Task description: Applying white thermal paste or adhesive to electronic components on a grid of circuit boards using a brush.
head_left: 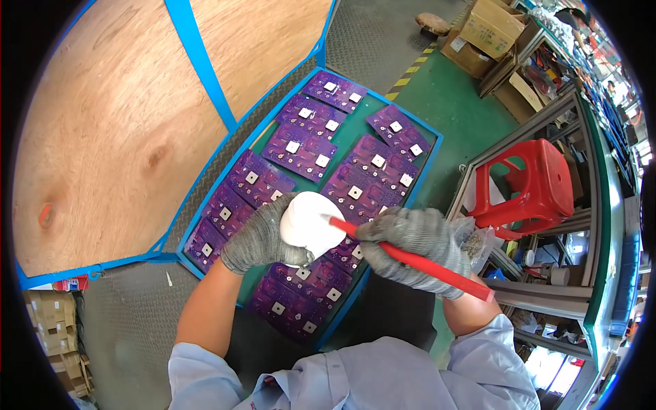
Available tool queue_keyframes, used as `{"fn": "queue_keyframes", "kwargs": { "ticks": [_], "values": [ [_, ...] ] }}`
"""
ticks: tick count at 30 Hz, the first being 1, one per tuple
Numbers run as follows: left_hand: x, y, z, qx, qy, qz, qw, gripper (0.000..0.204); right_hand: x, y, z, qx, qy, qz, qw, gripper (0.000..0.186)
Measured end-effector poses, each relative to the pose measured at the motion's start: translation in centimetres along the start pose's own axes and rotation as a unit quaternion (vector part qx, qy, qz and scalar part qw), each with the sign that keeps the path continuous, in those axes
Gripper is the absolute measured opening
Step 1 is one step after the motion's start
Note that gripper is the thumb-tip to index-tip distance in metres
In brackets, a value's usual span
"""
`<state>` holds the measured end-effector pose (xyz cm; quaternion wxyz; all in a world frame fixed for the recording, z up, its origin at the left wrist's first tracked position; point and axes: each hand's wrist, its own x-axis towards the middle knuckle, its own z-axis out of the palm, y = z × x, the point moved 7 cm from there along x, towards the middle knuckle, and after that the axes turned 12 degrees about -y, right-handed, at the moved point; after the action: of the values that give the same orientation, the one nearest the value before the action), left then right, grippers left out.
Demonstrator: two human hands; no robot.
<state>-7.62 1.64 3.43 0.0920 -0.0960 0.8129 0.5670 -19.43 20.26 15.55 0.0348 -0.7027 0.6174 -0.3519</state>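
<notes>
In the middle of the view, my left hand (258,240), in a grey knit glove, is wrapped around a white round tub (301,236) with a bright white inside. My gloved right hand (417,249) grips a red-handled tool (441,271); its tip reaches over the tub's mouth, and its working end is lost in the white. Below both hands, several purple circuit boards (301,152) lie in two rows on a green surface within a blue frame (427,174). White square pads with dark centres sit on the boards.
Left of the boards stands a large plywood panel (102,137) with blue edging. On the right, a red plastic stool (529,184) rests within a metal-framed bench (588,205). Cardboard boxes (488,31) and a round stool (432,24) stand at the far side.
</notes>
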Motion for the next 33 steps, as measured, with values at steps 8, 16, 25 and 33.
{"fn": "queue_keyframes", "kwargs": {
  "ticks": [8,16,25,33],
  "values": [
    [0.7,-0.7,0.9,-0.026,-0.024,-0.026,0.999,0.095,-0.1,0.8,3.4,-0.021,-0.089,0.086,0.992,0.020],
    [0.4,-2.3,-0.7,0.003,0.029,-0.023,0.999,0.090,-5.6,8.8,0.3,0.179,0.110,0.263,0.942,0.011],
    [-0.2,-2.4,-1.7,-0.017,0.042,-0.034,0.998,0.086,-10.0,20.7,11.0,0.324,0.162,0.436,0.824,0.018],
    [-0.2,-2.6,-2.0,0.003,0.044,-0.044,0.998,0.087,-10.2,21.2,11.1,0.159,0.083,0.435,0.882,0.017]
  ]
}}
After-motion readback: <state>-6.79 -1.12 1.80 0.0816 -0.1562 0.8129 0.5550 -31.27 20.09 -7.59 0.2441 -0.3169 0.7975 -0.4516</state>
